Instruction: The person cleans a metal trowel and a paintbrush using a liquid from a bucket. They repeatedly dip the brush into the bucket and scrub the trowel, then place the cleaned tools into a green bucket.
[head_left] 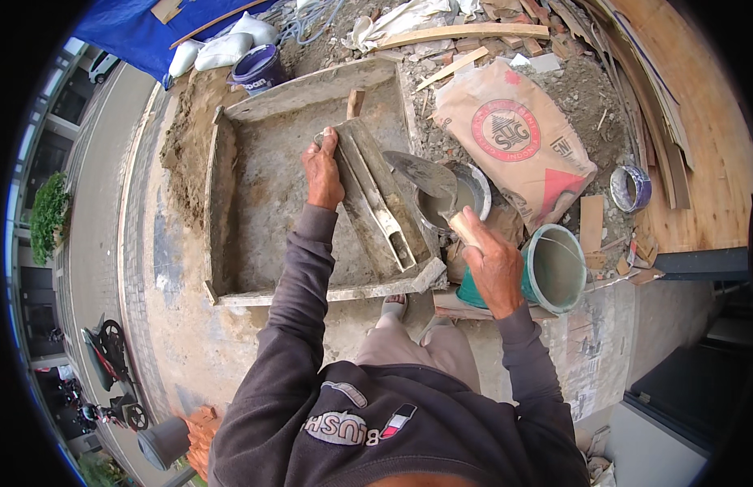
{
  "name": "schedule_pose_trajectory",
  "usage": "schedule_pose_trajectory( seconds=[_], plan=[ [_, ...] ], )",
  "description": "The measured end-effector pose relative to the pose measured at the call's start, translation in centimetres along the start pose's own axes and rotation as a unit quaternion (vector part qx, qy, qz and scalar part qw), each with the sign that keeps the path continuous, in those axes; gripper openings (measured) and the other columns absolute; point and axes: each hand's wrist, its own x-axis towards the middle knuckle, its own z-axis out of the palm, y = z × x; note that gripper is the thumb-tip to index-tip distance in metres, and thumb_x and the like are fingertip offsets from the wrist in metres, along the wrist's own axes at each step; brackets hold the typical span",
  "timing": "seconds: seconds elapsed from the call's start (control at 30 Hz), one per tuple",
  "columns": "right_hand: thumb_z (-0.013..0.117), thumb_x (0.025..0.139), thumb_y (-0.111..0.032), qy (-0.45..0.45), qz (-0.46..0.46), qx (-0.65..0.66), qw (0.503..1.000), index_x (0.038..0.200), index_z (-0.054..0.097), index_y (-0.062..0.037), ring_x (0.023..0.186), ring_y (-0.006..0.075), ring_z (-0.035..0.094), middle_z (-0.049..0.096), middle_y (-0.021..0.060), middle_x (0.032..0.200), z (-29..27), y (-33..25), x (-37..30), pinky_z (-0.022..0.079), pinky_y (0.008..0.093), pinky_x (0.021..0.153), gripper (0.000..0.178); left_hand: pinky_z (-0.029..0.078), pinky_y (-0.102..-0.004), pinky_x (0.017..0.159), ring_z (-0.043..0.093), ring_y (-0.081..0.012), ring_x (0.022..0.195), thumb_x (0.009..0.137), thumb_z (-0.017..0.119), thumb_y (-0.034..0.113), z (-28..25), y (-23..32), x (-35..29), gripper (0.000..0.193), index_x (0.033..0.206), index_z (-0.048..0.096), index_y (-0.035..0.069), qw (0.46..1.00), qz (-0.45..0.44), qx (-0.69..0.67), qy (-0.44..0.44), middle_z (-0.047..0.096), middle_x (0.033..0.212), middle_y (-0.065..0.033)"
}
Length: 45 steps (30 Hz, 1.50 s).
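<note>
My left hand (324, 172) is closed round the upper left edge of a long grey mortar-stained board (356, 191) with a pale metal channel down its length. The board slants across the right side of a shallow mixing box (307, 89) with cement-crusted walls. A short wood piece (355, 103) sticks up at its far end. In my right hand (498, 268) is the wooden handle of a trowel (421, 174), whose grey, wet-looking blade lies over the near left rim of a bucket of grey slurry (474, 187). Right beside my right hand stands a green bucket (555, 268) with greyish water.
A paper cement sack (514, 146) lies on rubble at the right. Farther right are a small paint pail (630, 188) and plywood sheets (701, 122). A dark blue pail (257, 69) and white sacks (225, 50) stand at the far left, near a sand heap (190, 146).
</note>
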Motion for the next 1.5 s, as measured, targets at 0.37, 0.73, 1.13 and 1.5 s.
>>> schedule_pose_trajectory(
  seconds=[0.37,0.73,1.13,1.5],
  plan=[
    [0.061,0.080,-0.005,-0.037,0.044,0.056,0.997,0.136,0.061,-0.0124,0.081,0.0394,0.065,0.067,0.0210,0.094,1.0,-1.1,-0.7,0.051,0.0442,0.070,0.057,0.036,-0.0264,0.059,0.041,-0.0041,0.068,0.100,0.064,0.030,1.7,0.8,-1.2,0.028,0.081,0.058,0.011,0.997,0.082,0.001,-0.004,0.051,0.076,0.0082],
    [0.067,0.080,-0.008,0.059,0.000,-0.068,0.996,0.144,0.052,-0.0221,0.068,0.0343,0.064,0.061,0.0128,0.083,3.7,-1.3,1.9,0.052,0.0449,0.058,0.067,0.026,-0.0292,0.055,0.029,-0.0061,0.066,0.098,0.066,0.032,1.8,-0.7,-2.6,0.039,0.071,0.046,0.012,0.993,0.051,0.105,-0.011,0.035,0.072,0.0086],
    [0.066,0.078,-0.004,0.048,-0.006,-0.044,0.998,0.143,0.053,-0.0222,0.070,0.0341,0.065,0.061,0.0141,0.086,4.9,0.4,-0.2,0.052,0.0445,0.062,0.069,0.027,-0.0272,0.052,0.026,-0.0054,0.060,0.097,0.067,0.033,0.9,-1.9,-2.1,0.045,0.067,0.037,0.017,0.998,-0.023,0.053,-0.039,0.029,0.066,0.0092],
    [0.066,0.080,-0.006,0.073,0.013,-0.004,0.997,0.144,0.053,-0.0238,0.072,0.0366,0.065,0.061,0.0151,0.084,4.9,0.3,0.8,0.052,0.0476,0.063,0.068,0.024,-0.0271,0.054,0.027,-0.0039,0.064,0.099,0.065,0.031,1.9,-1.2,-4.3,0.042,0.068,0.042,0.014,0.993,0.025,0.090,-0.071,0.030,0.068,0.0103]
  ],
)
